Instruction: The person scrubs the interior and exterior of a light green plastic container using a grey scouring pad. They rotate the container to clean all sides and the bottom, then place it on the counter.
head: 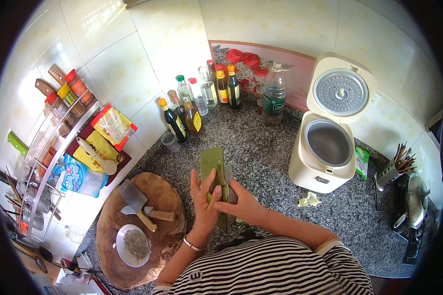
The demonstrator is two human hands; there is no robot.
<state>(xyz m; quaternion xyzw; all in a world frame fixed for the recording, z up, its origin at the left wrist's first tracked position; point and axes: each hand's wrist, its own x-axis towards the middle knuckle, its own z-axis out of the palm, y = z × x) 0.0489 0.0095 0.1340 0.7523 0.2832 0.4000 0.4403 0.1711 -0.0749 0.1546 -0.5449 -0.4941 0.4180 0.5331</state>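
Observation:
A long green leaf or leaf-like strip (212, 159) lies upright in the picture between my hands, above the granite counter. My left hand (203, 197) rests on it from the left, its fingers spread over the surface. My right hand (245, 204) meets it from the right, thumb near the left hand's fingers. A greyish, translucent edge shows beside the strip; what it belongs to is unclear. Left of my hands, a round wooden chopping board (173, 191) holds a cleaver (133, 194), a second knife (147, 220) and a white bowl (133, 245) with grey, moist-looking contents.
An open cream rice cooker (321, 155) stands right, near pale green scraps (310, 200). Sauce bottles (175, 123) and a large plastic bottle (274, 99) line the wall. A wire rack (55, 145) holds seasonings at left; a lidded pan (417, 201) sits far right.

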